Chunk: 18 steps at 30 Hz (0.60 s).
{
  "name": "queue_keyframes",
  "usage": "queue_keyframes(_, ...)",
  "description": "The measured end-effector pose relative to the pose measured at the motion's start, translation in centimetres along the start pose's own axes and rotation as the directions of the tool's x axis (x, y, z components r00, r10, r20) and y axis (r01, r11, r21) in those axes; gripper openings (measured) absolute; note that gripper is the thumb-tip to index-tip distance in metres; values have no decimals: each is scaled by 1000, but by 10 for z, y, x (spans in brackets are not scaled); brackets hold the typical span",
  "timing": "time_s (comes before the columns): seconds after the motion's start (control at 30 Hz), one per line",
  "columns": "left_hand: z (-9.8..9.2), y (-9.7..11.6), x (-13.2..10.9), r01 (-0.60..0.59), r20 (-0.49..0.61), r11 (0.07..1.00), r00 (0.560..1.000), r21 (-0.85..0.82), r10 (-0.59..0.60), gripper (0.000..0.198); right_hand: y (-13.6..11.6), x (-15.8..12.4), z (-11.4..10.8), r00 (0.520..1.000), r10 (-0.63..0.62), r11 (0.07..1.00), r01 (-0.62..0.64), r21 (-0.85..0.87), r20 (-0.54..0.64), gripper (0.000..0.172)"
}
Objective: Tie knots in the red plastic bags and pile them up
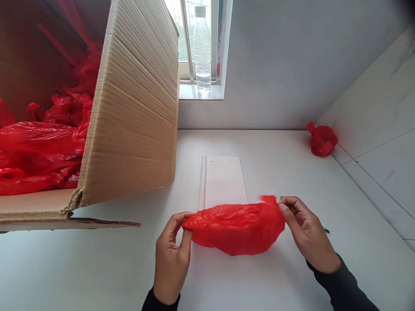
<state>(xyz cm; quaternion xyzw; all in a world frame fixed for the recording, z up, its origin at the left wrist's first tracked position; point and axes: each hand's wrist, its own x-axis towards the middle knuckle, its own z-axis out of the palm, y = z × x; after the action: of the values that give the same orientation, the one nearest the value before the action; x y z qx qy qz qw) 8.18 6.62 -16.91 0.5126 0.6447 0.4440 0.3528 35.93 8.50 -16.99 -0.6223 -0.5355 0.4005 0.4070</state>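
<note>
A red plastic bag (pixel 235 229) is stretched sideways between my two hands, above the white table (pixel 227 285). My left hand (pixel 173 250) pinches its left end between thumb and fingers. At the upper right corner, my right hand (pixel 303 231) grips the bag with thumb and forefinger. The bag's lower edge sags, and a small flap sticks up near my right fingers. Behind it lies a flat white sheet (pixel 225 179) with a rolled left edge, its near part hidden by the bag.
At the left, an open cardboard box (pixel 129 116) lies with its mouth toward me, holding many crumpled red bags (pixel 42 147). A knotted red bag (pixel 323 140) sits in the back right corner by the tiled wall. A clear water bottle (pixel 202 52) stands on the windowsill.
</note>
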Motion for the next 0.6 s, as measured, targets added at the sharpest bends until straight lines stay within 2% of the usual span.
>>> queue_keyframes(0.03, -2, 2, -1, -31, -5, 999, 1000, 45, 31, 22, 0, -2, -2, 1000, 14, 1000, -14, 4, -19, 28)
queue_keyframes(0.1, -1, 13, -4, -186, 42, 967, 983, 173, 181, 32, -4, -5, -1, 1000, 24, 1000, -24, -7, 0, 34)
queue_keyframes(0.17, 3, 25, -5, -365, 128, 899, 930, 242, 343, 30, -9, -6, 3, 999, 19, 999, -18, -43, 44, 37)
queue_keyframes(0.2, 4, 30, -6, -412, 144, 878, 911, 243, 387, 23, -12, -5, 4, 999, 11, 998, -8, -63, 51, 35)
queue_keyframes(0.27, 3, 37, -5, -388, 80, 895, 921, 222, 380, 10, -16, -5, 4, 1000, -6, 996, 5, -90, -11, 28)
queue_keyframes(0.33, -1, 38, -5, -287, -57, 936, 951, 204, 304, 7, -23, -10, 2, 980, -68, 993, 49, -104, -185, 27)
queue_keyframes(0.4, -6, 37, -8, -223, -137, 955, 958, 197, 252, 8, -35, -22, 5, 906, -248, 967, 212, -139, -342, 30)
queue_keyframes(0.43, -7, 37, -10, -211, -136, 960, 962, 183, 237, 10, -42, -29, 9, 861, -365, 931, 328, -163, -354, 31)
queue_keyframes(0.47, -7, 38, -13, -207, -115, 965, 967, 159, 226, 11, -50, -35, 15, 832, -472, 882, 443, -163, -291, 30)
queue_keyframes(0.5, -7, 39, -15, -199, -83, 972, 974, 126, 210, 12, -56, -40, 21, 812, -556, 831, 539, -134, -178, 29)
queue_keyframes(0.53, -6, 40, -18, -177, -53, 981, 982, 78, 182, 13, -62, -42, 29, 798, -602, 792, 596, -133, -6, 32)
queue_keyframes(0.6, -6, 41, -21, -78, -29, 996, 997, -49, 76, 14, -65, -38, 42, 765, -603, 739, 643, -203, 226, 33)
